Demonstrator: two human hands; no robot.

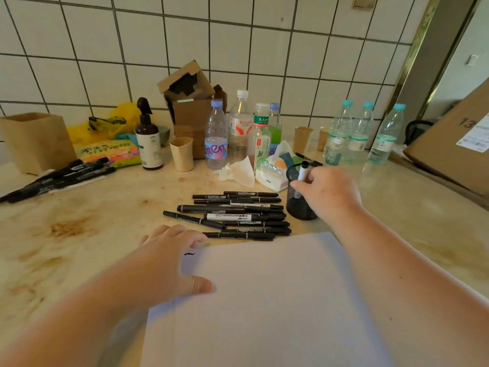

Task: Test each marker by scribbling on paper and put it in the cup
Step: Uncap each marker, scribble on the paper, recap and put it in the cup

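Marker (303, 172) stands upright in the mesh cup (300, 202), our right hand (326, 193) pinching it at the cup's rim: we judge this the drop-in step. Left of the cup lie untested markers (232, 215); nearer us, our flat, open left hand (169, 256) presses the paper (264, 300). Next we release and fetch another.

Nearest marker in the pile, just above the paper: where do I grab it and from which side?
Pinch the nearest marker at its bare left half, coming straight down from above. It lies flat and crosswise; other markers crowd its far side and the paper edge sits close in front. The right hand is busy at the cup.
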